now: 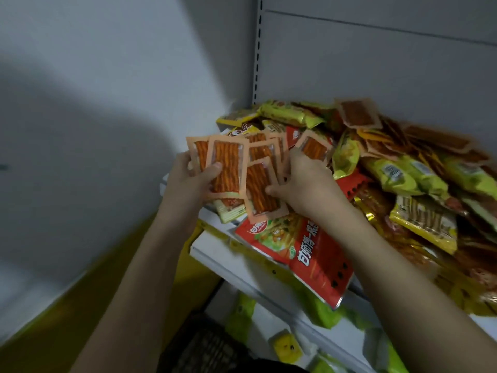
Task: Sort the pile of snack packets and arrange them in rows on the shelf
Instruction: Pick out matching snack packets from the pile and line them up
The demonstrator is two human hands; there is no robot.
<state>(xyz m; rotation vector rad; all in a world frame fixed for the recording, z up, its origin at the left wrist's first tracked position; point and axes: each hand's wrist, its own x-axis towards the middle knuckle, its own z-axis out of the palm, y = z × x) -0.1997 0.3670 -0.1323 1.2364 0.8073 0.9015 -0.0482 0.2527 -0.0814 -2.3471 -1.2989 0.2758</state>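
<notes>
Sorting step under way. Left hand (191, 176) holds a fan of orange packets (227, 165); right hand (301, 181) pinches more of the same. Both are at the left end of the pile (390, 168) on the shelf (242, 267). Judged next: square the bundle and set it down as a row left of the pile

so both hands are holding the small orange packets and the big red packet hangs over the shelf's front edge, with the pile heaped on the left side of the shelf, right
Not quite: the pile is heaped on the right side of the shelf, as the head view shows. The rest holds: the left hand and right hand hold the small orange packets, and the big red packet hangs over the front edge.
</notes>
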